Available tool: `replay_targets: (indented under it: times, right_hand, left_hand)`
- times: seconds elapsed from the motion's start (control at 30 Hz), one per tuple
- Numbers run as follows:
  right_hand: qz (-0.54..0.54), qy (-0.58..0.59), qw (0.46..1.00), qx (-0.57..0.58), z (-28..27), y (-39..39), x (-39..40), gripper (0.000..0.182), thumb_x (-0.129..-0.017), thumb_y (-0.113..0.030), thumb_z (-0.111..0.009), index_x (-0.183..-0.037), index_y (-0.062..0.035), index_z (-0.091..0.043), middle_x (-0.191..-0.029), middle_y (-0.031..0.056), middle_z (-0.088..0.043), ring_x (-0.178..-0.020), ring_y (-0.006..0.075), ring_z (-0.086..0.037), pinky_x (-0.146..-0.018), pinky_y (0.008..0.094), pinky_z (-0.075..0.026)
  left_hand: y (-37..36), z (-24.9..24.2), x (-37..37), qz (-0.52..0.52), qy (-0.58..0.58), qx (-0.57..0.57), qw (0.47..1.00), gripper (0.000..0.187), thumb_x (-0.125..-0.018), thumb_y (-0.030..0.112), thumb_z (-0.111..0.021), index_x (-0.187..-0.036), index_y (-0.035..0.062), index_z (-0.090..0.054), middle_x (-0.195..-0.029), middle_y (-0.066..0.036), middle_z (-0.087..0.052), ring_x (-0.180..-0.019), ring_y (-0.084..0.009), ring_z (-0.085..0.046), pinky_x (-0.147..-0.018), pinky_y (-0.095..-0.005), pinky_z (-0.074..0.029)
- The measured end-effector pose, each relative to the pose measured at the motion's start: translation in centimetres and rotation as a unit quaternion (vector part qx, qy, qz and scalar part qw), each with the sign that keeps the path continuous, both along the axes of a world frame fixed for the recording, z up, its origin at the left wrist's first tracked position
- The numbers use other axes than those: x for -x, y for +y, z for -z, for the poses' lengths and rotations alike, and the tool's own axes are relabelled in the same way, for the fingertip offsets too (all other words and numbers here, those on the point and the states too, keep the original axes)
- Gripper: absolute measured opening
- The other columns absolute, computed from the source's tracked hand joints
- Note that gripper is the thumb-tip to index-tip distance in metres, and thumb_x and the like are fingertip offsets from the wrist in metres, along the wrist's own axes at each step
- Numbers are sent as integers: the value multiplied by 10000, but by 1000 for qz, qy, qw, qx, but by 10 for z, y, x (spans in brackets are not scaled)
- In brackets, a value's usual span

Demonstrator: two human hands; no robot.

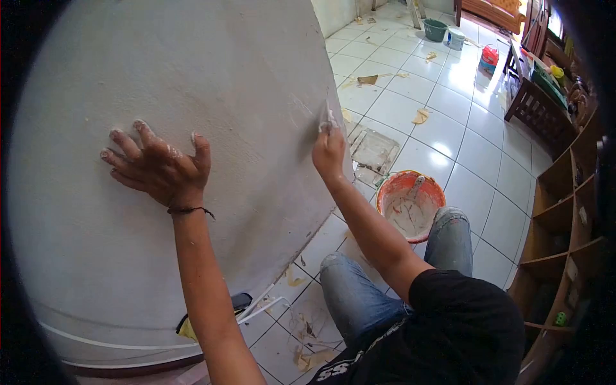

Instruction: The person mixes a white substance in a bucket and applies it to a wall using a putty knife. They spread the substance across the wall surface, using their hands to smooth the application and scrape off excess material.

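Note:
My left hand (160,162) rests flat on the pale grey wall (250,77), fingers spread and dusted with white. Near the wall's right edge, my right hand (330,149) is closed around a putty knife (328,119) smeared with white putty. Its blade lies against or very near the wall; fingers and putty partly hide it. Below that hand, on the floor by my knees, stands an orange bucket (438,192) coated inside with whitish putty. A putty-covered tool (418,183) leans at its far rim.
White floor tiles (475,163) carry scraps of tape and paper. Beside the bucket lies a putty-stained square board (375,151). A wooden shelf (555,221) runs along the right. A green tub (434,29) and white pail (455,40) stand farther back. White piping (266,308) sits low by the wall.

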State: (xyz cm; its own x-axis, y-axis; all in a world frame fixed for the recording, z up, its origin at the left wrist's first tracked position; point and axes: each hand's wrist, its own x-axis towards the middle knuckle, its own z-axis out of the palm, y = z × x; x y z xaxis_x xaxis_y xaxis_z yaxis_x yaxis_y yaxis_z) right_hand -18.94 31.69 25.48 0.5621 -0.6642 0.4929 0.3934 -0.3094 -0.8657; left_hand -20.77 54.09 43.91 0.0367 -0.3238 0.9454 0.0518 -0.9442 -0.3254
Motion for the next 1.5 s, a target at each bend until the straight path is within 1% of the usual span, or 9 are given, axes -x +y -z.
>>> replay_targets:
  times: [0.3,0.43,0.5,0.7,0.77,0.9,1.07,1.2,1.5]
  right_hand:
    - [-144,-28,960,241,-24,82,60,455,-904,-35,-488,-1354,15,-446,-1351,271,-477,-1239,395,-487,-1052,444,-391]
    - [-205,-77,953,210,2,42,70,474,-886,-16,-535,-1351,22,-449,-1291,269,-527,-1183,399,-532,-1003,420,-433]
    - [-81,-143,970,178,-6,13,41,375,-877,27,-484,-1250,46,-519,-763,207,-588,-682,376,-589,-659,416,-481]
    - [56,-122,944,302,-41,22,4,428,-878,-13,-525,-1302,33,-485,-1247,258,-558,-1103,416,-574,-923,442,-486]
    - [-103,-85,928,348,-21,40,37,462,-859,-6,-550,-1314,17,-478,-1293,248,-531,-1164,409,-541,-952,467,-472]
    - [-245,-4,918,312,6,26,65,513,-847,0,-563,-1346,20,-445,-1299,261,-524,-1184,419,-523,-975,458,-459]
    - [-25,-103,994,26,-6,38,5,591,-845,23,-533,-1404,66,-347,-1400,307,-404,-1289,429,-428,-1070,423,-371]
    - [36,-59,988,137,3,100,-8,646,-796,29,-538,-1402,93,-325,-1429,326,-349,-1331,487,-338,-1119,492,-278]
    - [-271,-37,951,144,43,73,76,542,-869,35,-473,-1403,21,-381,-1211,262,-538,-1101,361,-541,-946,410,-436]
  left_hand:
    - [0,0,3,15,9,9,1000,822,-795,678,-421,-1348,71,-414,-1422,-256,-312,-1392,-499,-140,-1068,-664,-118]
    - [2,0,1,16,9,6,1000,820,-795,677,-420,-1347,72,-415,-1424,-256,-312,-1393,-494,-148,-1067,-662,-128]
    - [1,0,2,21,12,8,1000,819,-794,675,-422,-1347,71,-416,-1424,-256,-312,-1393,-491,-152,-1065,-663,-132]
    - [0,0,1,10,11,10,1000,834,-791,680,-425,-1363,74,-405,-1424,-255,-318,-1392,-492,-163,-1060,-670,-131]
    - [0,1,1,2,16,6,1000,789,-796,627,-397,-1355,71,-392,-1426,-256,-297,-1388,-538,-122,-1029,-709,-162]
    - [2,-1,-2,10,0,-14,1000,797,-792,630,-403,-1354,65,-392,-1423,-258,-296,-1383,-545,-131,-1019,-718,-166]
    - [-1,-1,2,-1,7,-17,1000,811,-787,637,-413,-1347,51,-398,-1410,-275,-304,-1378,-552,-143,-1017,-726,-152]
    - [0,-3,0,1,-7,-33,999,816,-789,645,-407,-1336,39,-410,-1400,-288,-312,-1378,-552,-143,-1018,-726,-145]
    - [1,-3,0,13,-11,-29,999,823,-794,652,-395,-1363,57,-382,-1405,-287,-306,-1370,-555,-153,-1021,-725,-142]
